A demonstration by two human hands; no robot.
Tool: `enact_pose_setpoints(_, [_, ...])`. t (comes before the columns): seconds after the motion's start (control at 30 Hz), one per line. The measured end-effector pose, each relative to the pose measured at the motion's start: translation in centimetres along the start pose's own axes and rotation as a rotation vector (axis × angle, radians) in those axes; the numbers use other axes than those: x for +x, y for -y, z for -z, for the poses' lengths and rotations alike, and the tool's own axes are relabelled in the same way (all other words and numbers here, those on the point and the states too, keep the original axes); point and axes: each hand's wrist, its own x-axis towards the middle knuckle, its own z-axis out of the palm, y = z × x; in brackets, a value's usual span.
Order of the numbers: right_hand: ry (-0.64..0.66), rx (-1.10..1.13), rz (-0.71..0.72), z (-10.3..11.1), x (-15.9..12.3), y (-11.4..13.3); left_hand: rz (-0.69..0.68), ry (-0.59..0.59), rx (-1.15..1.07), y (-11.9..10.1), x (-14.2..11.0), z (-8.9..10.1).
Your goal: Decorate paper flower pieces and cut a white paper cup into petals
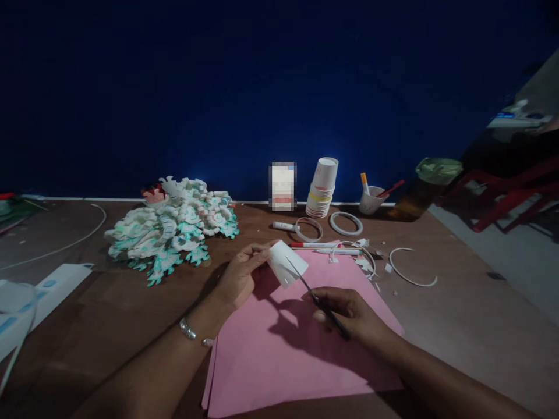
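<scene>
A white paper cup is tilted in the air above a stack of pink paper, and slits run into its wall. My left hand, a silver bracelet on its wrist, pinches the cup at its left end. Dark scissors are in my right hand, its fingers closed round the handles. Their blades point up and left and lie against the cup's wall; whether they are cutting at this instant I cannot tell. Shadows of both hands and the cup fall on the pink paper.
Cut paper pieces with teal markings are heaped at the left. Stacked paper cups, tape rolls, markers and a cup with pens stand or lie behind the paper. A power strip lies left; cut rims lie right.
</scene>
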Motion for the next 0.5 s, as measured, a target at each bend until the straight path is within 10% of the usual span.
enact_pose_setpoints(0.5, [-0.036,-0.057,-0.032,-0.13,-0.33,1.00,-0.004,0.005,0.012,-0.13,0.11,-0.20])
